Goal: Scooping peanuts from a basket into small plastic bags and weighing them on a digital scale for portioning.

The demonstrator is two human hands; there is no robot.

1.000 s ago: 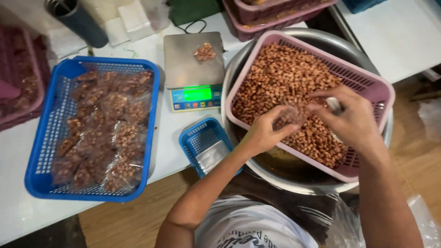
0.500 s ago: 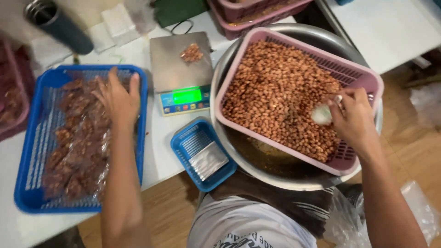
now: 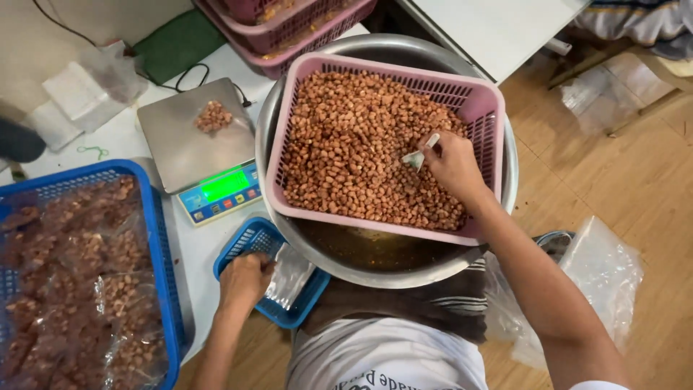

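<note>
Two baskets in play: your right hand point(image 3: 453, 165) pinches a small white scoop point(image 3: 419, 155) in the pink slatted basket point(image 3: 482, 108) of glossy peanuts point(image 3: 354, 152). Left hand point(image 3: 245, 280), fingers curled, grips clear plastic bags point(image 3: 290, 273) in the small blue mesh basket point(image 3: 249, 242).

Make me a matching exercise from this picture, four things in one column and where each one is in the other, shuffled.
Things:
1. pink basket
2. small pile of peanuts
3. left hand
4. right hand

Places:
A. on the scale pan
B. at the small blue basket of clear bags
C. resting in the metal bowl
D. over the peanuts, holding a small scoop

Pairs: 1-C, 2-A, 3-B, 4-D
</note>
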